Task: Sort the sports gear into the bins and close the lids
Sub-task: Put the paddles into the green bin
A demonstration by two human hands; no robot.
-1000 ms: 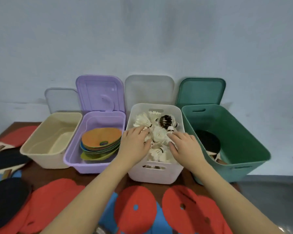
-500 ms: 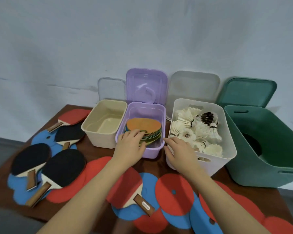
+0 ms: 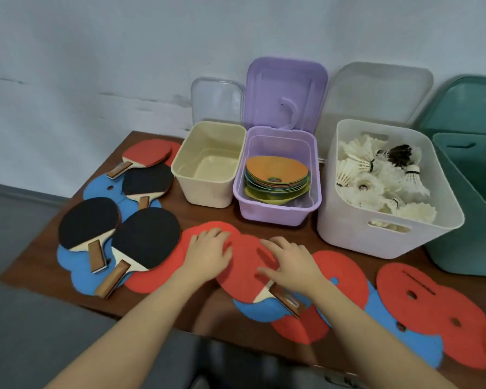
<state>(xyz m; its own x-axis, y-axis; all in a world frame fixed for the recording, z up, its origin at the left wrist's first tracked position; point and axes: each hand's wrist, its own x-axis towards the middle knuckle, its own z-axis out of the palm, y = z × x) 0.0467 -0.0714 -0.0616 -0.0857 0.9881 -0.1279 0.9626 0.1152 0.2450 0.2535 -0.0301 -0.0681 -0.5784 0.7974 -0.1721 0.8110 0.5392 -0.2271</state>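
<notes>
Four open bins stand along the wall: a cream bin point(image 3: 208, 193) with nothing in it, a purple bin point(image 3: 275, 213) holding stacked flat cones point(image 3: 277, 175), a white bin point(image 3: 371, 237) full of shuttlecocks point(image 3: 382, 178), and a green bin point(image 3: 472, 248) at the right edge. My left hand point(image 3: 208, 252) lies flat on a red disc point(image 3: 205, 230). My right hand point(image 3: 291, 261) rests with spread fingers on a red-faced table tennis paddle point(image 3: 246, 265). Black and red paddles point(image 3: 143, 240) lie at the left on blue discs.
Lids lean against the wall behind each bin, the purple lid point(image 3: 285, 94) among them. Red and blue flat discs point(image 3: 421, 307) cover the front and right of the brown table point(image 3: 40, 256). The table's front edge runs just under my forearms.
Both hands pulled back from the bins and came down on the red disc and red paddle near the front. The view swung left and down, showing more paddles.
</notes>
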